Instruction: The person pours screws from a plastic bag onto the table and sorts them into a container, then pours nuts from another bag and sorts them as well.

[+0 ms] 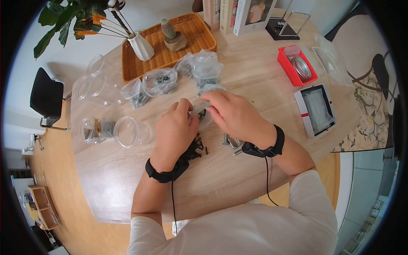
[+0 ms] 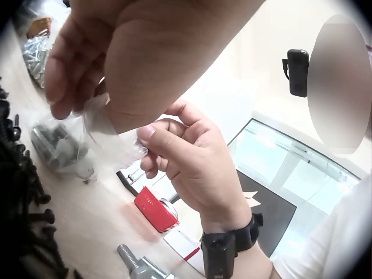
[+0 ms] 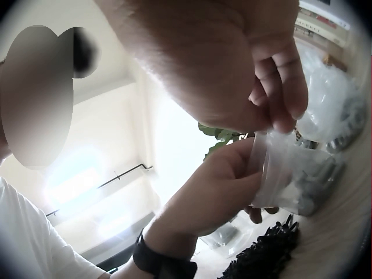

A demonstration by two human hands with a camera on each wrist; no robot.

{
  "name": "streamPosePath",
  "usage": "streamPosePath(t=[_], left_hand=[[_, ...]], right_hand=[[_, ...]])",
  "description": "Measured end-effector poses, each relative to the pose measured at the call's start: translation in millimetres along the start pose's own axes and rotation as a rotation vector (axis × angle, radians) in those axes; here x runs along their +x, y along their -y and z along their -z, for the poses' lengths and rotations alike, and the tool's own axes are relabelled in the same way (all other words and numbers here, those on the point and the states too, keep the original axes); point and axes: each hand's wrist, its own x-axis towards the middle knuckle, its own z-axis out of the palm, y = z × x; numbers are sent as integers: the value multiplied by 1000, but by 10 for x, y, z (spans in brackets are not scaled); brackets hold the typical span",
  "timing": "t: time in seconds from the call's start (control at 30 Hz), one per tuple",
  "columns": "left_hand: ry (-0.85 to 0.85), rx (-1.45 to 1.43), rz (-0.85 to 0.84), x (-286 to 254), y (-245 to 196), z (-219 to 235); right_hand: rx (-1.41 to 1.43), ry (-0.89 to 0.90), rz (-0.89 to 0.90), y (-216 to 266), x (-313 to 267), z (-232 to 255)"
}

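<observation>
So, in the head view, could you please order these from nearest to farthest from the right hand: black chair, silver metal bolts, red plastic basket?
From the right hand:
1. Silver metal bolts, on the table near its wrist.
2. Red plastic basket, ahead and right.
3. Black chair, on the floor, far left.

Grey bolts (image 2: 60, 145), black screws (image 3: 261, 251)
</observation>
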Motion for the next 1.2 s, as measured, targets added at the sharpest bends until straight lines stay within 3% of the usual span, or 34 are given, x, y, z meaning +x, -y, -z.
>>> streamPosePath(t=[0.07, 0.3, 0.37, 0.43, 0.47, 0.5, 0.53, 0.57, 0.6, 0.67, 0.87, 1.2], left_hand=[[-24, -34, 5, 9, -46, 28], [-114, -12, -60, -27, -99, 44], [-154, -17, -91, -54, -213, 140], [-201, -10, -125, -96, -286, 227], [-84, -34, -261, -150, -326, 259], [32, -55, -398, -201, -357, 276], [22, -51, -395, -245, -373, 237], [164, -25, -444, -286, -383, 145], [307, 1, -490, -323, -390, 46], [291, 92, -459, -414, -388, -162], [302, 217, -440, -450, -375, -316], [288, 232, -447, -464, -348, -296]], right_hand=[[-44, -91, 42, -27, 19, -8], [-45, -13, -40, 45, 44, 161], [-12, 122, -160, 83, 72, 388], [-109, 252, -151, 27, 40, 529], [-205, 366, -142, 0, 34, 587], [-208, 370, -132, -58, 0, 589], [-255, 566, -169, -147, -66, 539], [-303, 761, -206, -187, -89, 492], [-308, 760, -197, -200, -91, 452], [-322, 902, -243, -178, -76, 375], [-180, 890, -298, -186, -69, 302], [-232, 816, -273, -196, -72, 253]])
